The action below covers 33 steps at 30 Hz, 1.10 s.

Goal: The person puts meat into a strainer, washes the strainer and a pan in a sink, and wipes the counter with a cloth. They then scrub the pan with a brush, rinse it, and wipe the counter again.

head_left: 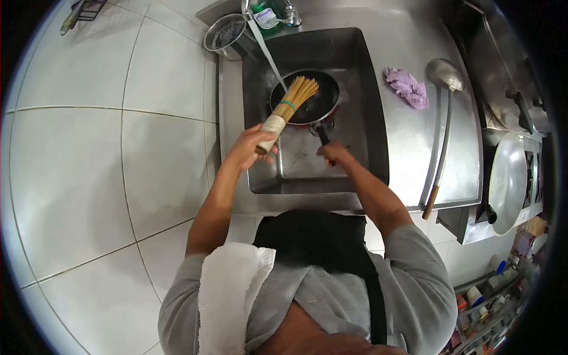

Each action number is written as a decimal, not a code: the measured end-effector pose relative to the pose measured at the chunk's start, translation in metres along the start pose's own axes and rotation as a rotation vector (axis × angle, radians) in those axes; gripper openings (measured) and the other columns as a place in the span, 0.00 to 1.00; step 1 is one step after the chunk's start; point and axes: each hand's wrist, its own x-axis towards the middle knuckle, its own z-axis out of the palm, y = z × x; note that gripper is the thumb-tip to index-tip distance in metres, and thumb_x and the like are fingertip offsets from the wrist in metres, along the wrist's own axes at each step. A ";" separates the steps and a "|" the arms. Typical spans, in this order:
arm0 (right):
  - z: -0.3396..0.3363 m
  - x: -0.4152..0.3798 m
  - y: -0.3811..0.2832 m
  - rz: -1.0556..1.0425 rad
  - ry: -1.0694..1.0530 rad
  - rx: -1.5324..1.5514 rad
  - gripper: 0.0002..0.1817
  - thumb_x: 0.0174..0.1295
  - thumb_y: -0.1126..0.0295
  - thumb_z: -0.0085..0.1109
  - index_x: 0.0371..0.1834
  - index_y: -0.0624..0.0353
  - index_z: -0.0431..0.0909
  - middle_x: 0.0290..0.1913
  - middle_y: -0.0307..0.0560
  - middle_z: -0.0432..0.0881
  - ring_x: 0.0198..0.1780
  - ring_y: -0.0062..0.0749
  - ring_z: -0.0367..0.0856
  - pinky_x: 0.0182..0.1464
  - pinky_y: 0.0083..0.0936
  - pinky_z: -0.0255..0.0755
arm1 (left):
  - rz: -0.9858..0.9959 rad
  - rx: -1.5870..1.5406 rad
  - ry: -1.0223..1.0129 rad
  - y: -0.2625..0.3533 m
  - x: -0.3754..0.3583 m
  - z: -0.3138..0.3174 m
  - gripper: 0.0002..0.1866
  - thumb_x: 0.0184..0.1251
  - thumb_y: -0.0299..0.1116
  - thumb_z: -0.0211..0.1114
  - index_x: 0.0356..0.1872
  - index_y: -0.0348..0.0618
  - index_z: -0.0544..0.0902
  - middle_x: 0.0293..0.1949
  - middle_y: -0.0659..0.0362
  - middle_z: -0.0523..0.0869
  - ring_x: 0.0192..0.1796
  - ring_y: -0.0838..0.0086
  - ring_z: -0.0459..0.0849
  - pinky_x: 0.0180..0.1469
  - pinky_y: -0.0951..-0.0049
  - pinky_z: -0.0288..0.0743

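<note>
Our left hand (251,148) grips the wrapped handle of a bamboo brush (290,106), bristles resting in the dark pan (313,103) in the sink (367,118). Our right hand (334,152) is closed around the pan's handle; tap water (266,53) streams down just beside the brush

A bamboo brush (288,106) is sitting in the grip of the left hand (248,148), its pale wrapped handle closed inside the fingers and its bundle of tan splints, bound by a green band, angling up and away from that hand. The splayed tips are pressing into a dark frying pan (313,103), which is lying just beyond both hands, tilted a little. The pan's black handle (322,135) is running back toward the right hand (334,152), which is clasping its end.
</note>
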 end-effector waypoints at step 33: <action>-0.056 0.072 0.064 0.083 0.342 -0.122 0.35 0.54 0.40 0.55 0.51 0.61 0.77 0.49 0.56 0.81 0.55 0.50 0.77 0.53 0.38 0.68 | 0.049 1.465 0.299 0.025 0.215 0.045 0.27 0.48 0.34 0.63 0.53 0.36 0.74 0.47 0.45 0.82 0.50 0.54 0.81 0.52 0.60 0.75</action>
